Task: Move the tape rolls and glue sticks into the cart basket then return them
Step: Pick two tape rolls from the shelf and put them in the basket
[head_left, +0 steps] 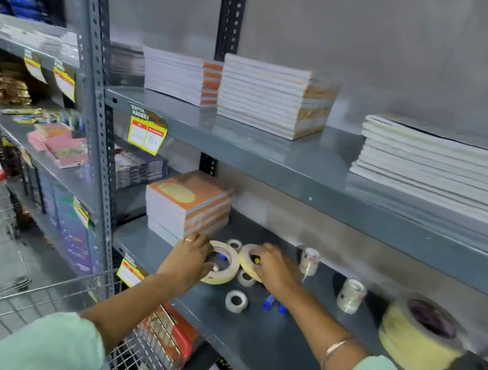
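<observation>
On the grey middle shelf (pixel 262 338) my left hand (pixel 191 259) grips a cream masking tape roll (pixel 226 268) lying flat. My right hand (pixel 274 269) holds a second cream tape roll (pixel 246 259) tilted on edge, together with what looks like a small yellow-capped stick in its core. Small white tape rolls lie around them: one behind (pixel 234 243), one between the hands (pixel 246 278), one in front (pixel 236 301). Two blue glue sticks (pixel 274 305) lie under my right forearm. Two clear tape rolls (pixel 310 260) (pixel 351 295) stand to the right.
A stack of large cream tape rolls (pixel 420 338) sits at the shelf's right. An orange notebook stack (pixel 188 205) stands just left of my left hand. The wire cart basket (pixel 46 310) is at lower left, below the shelf edge. Paper stacks fill the upper shelf (pixel 301 168).
</observation>
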Motion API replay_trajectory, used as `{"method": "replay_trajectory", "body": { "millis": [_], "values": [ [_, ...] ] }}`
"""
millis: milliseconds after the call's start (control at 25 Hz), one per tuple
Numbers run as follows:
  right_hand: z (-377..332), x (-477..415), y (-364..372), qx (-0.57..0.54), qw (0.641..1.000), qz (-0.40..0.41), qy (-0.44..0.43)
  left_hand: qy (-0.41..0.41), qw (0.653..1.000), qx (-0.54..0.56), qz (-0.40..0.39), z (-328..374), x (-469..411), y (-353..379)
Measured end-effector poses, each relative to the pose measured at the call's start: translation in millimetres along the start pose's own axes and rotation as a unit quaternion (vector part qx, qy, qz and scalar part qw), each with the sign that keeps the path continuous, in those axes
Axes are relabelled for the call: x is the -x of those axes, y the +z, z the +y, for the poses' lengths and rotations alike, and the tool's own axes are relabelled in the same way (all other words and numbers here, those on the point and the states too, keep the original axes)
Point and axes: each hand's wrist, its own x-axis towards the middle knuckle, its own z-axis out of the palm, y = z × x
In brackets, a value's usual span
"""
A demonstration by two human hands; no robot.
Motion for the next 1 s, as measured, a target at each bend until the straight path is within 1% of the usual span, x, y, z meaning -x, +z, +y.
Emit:
{"method": "replay_trajectory", "body": {
  "millis": [40,160,240,320,440,640,680,760,800,880,960,1000],
  "values": [
    [2,-5,7,-0.001,0.998,-0.038,0.042,-0.007,0.999,-0.021,-0.049,-6,-3,10],
    [8,-17,30,0.026,0.992,-0.085,0.090,0.028,0.993,-0.043,-0.107,-19,-20,44],
    [8,-27,44,0.041,0.990,-0.078,0.112,0.051,0.992,-0.036,-0.108,-23,-32,62],
    [10,-33,54,0.070,0.988,-0.065,0.122,0.061,0.993,-0.026,-0.099,-24,-39,71],
    [16,-36,66,0.096,0.984,-0.066,0.133,0.070,0.993,-0.015,-0.094,-21,-44,84],
    [14,-45,59,0.090,0.989,-0.002,0.121,0.043,0.997,0.028,-0.058,-17,-40,71],
    [10,-47,53,0.081,0.991,0.012,0.109,0.035,0.998,0.050,-0.035,-17,-35,65],
    [-8,-47,39,0.042,0.995,0.042,0.078,0.022,0.996,0.082,0.041,-22,-20,54],
    [-21,-46,36,0.011,0.996,0.062,0.058,-0.001,0.992,0.100,0.079,-27,-8,50],
    [-48,-34,37,-0.046,0.995,0.092,0.012,-0.070,0.978,0.153,0.125,-39,26,49],
    [-83,-17,51,-0.077,0.988,0.110,-0.078,-0.132,0.967,0.150,0.160,-61,75,57],
    [-99,-10,61,-0.077,0.983,0.112,-0.123,-0.156,0.964,0.140,0.165,-75,99,62]
  ]
}}
